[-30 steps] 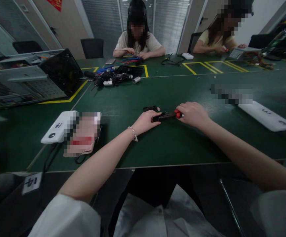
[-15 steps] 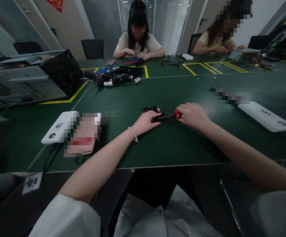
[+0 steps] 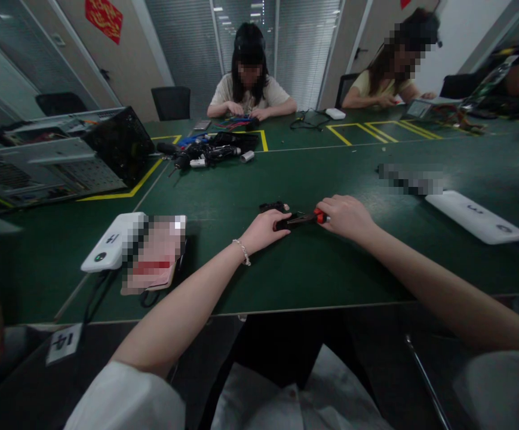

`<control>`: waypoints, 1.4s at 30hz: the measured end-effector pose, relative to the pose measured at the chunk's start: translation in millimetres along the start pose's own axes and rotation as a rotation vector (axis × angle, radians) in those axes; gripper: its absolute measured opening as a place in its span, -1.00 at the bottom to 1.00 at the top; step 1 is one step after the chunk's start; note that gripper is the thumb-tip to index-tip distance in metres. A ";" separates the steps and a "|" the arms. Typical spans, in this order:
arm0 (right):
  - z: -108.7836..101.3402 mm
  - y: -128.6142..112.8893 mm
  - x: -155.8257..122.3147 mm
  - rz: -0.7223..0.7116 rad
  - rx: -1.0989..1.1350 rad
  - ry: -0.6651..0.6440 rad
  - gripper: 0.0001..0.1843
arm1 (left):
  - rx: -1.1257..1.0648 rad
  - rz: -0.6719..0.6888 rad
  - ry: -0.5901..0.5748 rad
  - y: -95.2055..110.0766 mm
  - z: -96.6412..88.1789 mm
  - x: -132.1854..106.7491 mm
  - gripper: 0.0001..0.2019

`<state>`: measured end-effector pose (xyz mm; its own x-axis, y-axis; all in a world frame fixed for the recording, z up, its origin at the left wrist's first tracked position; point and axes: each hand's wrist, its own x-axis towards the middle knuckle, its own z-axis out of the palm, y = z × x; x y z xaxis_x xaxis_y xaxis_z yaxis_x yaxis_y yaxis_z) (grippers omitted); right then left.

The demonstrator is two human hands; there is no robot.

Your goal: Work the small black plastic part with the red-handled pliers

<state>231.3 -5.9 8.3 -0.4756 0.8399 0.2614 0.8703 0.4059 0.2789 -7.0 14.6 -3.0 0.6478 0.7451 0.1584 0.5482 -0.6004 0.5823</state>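
Over the green table (image 3: pixel 250 286), my right hand (image 3: pixel 346 218) is closed round the red handles of a pair of pliers (image 3: pixel 306 219). The dark jaws point left, towards a small black part (image 3: pixel 281 225) pinched in my left hand (image 3: pixel 266 230). Jaws and part meet, but I cannot tell how firmly the jaws grip it. My left fingers hide much of the part, so its exact kind is unclear. Just beyond my left hand lies another small black piece (image 3: pixel 273 206) with a pale end.
White power banks (image 3: pixel 111 242) (image 3: pixel 476 216) lie left and right, a pink-cased phone (image 3: pixel 154 257) beside the left one. An open computer case (image 3: pixel 57 161) stands at the far left. Black cables and a drill (image 3: pixel 187 156) lie ahead. Two people (image 3: pixel 250 89) (image 3: pixel 387 77) sit opposite.
The whole scene sits slightly lower in the view as the camera has tipped up. Both hands keep their hold on the pliers and the black part, with little change between them.
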 end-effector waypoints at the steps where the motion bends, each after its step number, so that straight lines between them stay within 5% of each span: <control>1: 0.2 0.2 0.0 0.002 -0.001 0.001 -0.79 | -0.006 -0.002 0.001 -0.8 0.4 0.1 -0.58; 42: 2.9 -0.5 -0.2 0.020 0.033 -0.028 -0.78 | -0.007 -0.039 -0.010 3.9 -1.7 0.2 -0.56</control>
<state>231.3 -5.2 5.4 -0.4546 0.8576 0.2406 0.8836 0.4002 0.2431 -5.6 12.9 0.7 0.6310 0.7652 0.1276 0.5698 -0.5688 0.5931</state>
